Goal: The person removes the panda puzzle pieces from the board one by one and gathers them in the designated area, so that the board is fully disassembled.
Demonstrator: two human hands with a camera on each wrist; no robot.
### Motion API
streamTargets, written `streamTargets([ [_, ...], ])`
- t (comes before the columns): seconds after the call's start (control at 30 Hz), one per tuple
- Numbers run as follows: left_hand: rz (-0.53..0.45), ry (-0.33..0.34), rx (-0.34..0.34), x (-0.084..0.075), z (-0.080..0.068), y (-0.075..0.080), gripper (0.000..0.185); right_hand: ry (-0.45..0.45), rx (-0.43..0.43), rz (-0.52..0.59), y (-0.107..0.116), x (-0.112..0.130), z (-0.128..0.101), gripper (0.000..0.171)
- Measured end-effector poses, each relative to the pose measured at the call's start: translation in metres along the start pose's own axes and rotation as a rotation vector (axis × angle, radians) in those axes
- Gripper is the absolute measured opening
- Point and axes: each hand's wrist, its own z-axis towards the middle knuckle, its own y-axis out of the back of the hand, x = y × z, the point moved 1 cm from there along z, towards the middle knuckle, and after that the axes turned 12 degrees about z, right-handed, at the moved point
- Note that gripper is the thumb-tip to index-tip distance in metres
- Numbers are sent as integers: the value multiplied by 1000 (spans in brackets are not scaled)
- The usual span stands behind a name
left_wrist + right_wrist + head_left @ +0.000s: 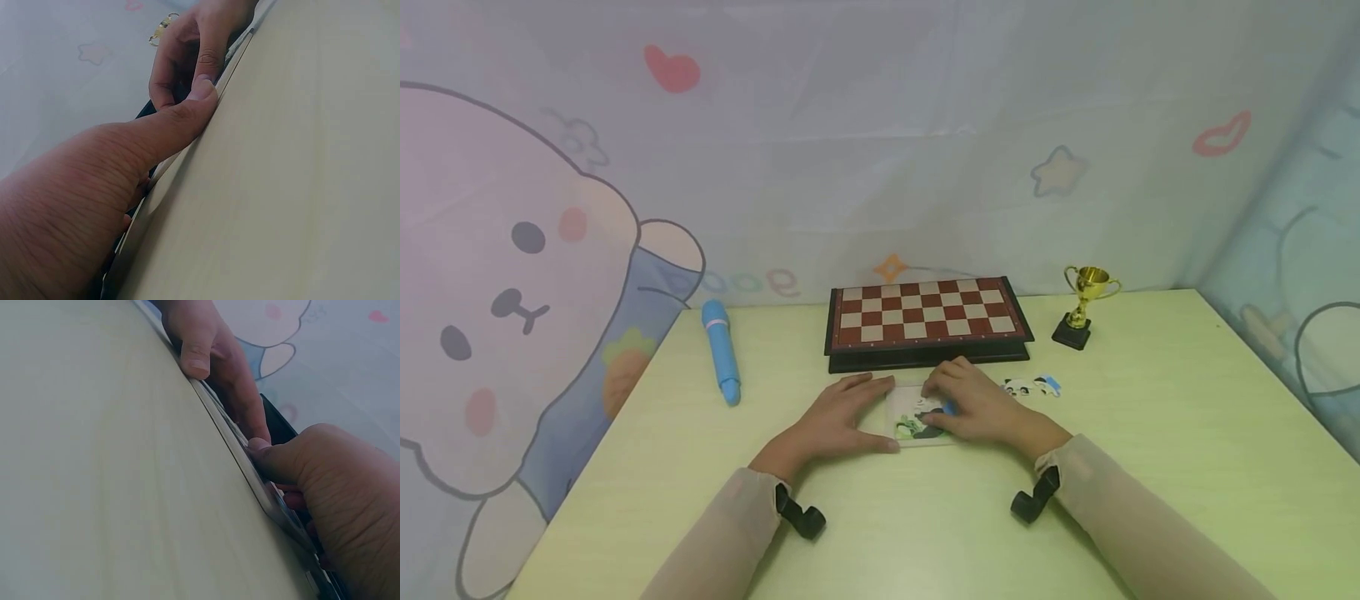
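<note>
A small white jigsaw tray (925,443) with a panda picture partly filled in lies on the table between both hands. My left hand (850,417) holds the tray at its left side, thumb along the near edge and fingers at the far corner. Over the tray's right part, my right hand (973,404) has its thumb and bent fingers about a jigsaw piece (950,408) with blue on it; the palm hides much of that side. In the right wrist view, the right thumb (275,459) reaches over the tray's rim. Two loose jigsaw pieces (1018,387) lie beyond the right wrist.
Close behind the tray stands a black-sided chessboard box (925,321) with red and white squares. A gold trophy cup (1084,304) on a black base is at the back right. Far left lies a blue toy microphone (722,354). A printed cloth (865,150) hangs behind the table.
</note>
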Motion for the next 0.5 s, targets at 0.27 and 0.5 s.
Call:
streamTargets([
  [0.27, 8, 5, 4, 1, 0, -2, 102, 2, -5, -1, -3, -1, 0, 30],
  [0.5, 3, 6, -3, 1, 0, -1, 102, -29, -4, 20, -3, -1, 0, 33],
])
